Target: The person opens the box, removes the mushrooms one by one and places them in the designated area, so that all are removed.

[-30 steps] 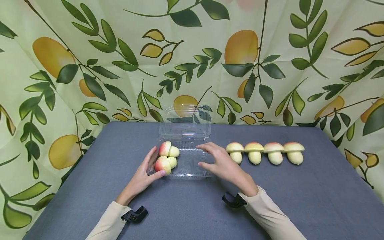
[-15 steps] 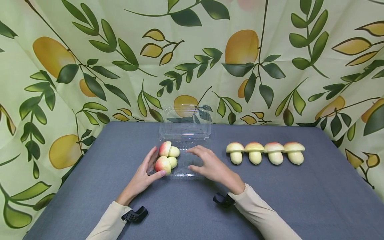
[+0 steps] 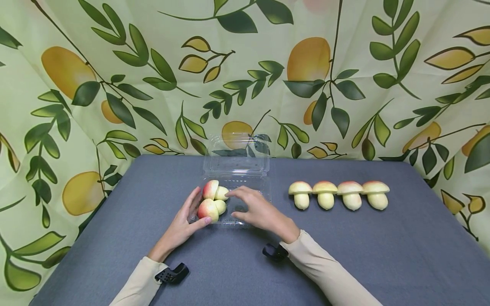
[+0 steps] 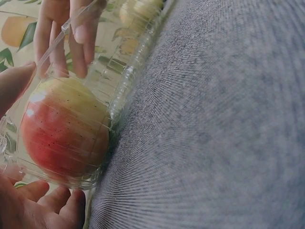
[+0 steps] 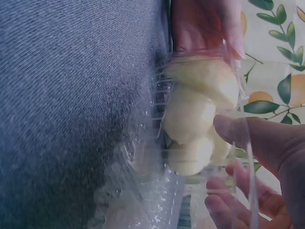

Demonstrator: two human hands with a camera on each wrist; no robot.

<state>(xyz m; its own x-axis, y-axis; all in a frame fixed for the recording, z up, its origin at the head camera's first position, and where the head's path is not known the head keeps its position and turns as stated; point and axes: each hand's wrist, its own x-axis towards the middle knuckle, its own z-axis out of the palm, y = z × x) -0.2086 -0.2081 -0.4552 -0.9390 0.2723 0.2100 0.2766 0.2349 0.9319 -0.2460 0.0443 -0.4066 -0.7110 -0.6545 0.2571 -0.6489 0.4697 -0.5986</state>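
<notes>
A clear plastic clamshell container (image 3: 249, 219) stands on the table, its lid (image 3: 236, 163) raised at the back. Two mushroom-shaped pieces with red-and-cream caps, a rear mushroom (image 3: 211, 189) and a front mushroom (image 3: 208, 211), lie at its left end, stems pointing right. My left hand (image 3: 183, 226) holds that end, thumb over the front rim and fingers along the side. My right hand (image 3: 260, 212) is over the container with fingers apart and lightly bent, holding nothing. Its index fingertip is right at the rear mushroom's stem; in the right wrist view its thumb (image 5: 233, 129) overlaps the mushrooms.
Several more mushrooms (image 3: 325, 195) stand in a row on the grey tablecloth (image 3: 344, 242), right of the container, caps toward the back. A curtain (image 3: 325, 106) printed with fruit and leaves hangs behind the table. Each wrist wears a black band (image 3: 172, 274).
My right hand has moved left over the container, from its right side up to the mushroom stems. The left hand, the container and the mushrooms have stayed in place.
</notes>
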